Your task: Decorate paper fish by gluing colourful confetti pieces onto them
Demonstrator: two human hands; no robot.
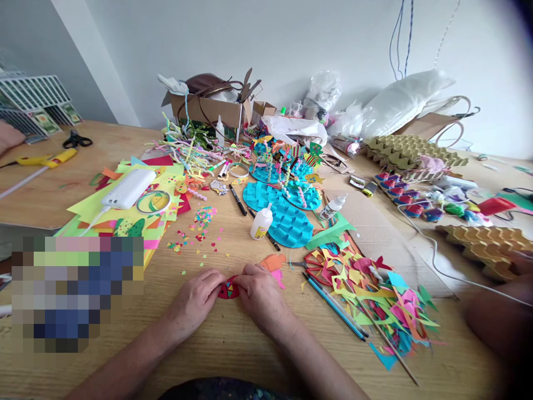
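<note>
A small red paper fish (229, 290) with colored triangles on it lies on the wooden table between my hands. My left hand (199, 297) has its fingers closed on the fish's left side. From the other side, my right hand (261, 294) pinches at its upper right edge, and the fingertips partly cover it. An orange paper piece (273, 261) and a pink one (278, 276) lie just beyond my right hand. A white glue bottle (261, 223) stands farther back, beside a black pen (238, 200) and blue textured ovals (287, 219).
Paper scraps (366, 278), pencils (335, 305) and a thin stick are at the right. Colored sheets (95, 203) with a white power bank (131, 188) lie left. Egg trays (487, 244) and a person's arm (499, 316) are far right. A cardboard box (212, 114) stands behind.
</note>
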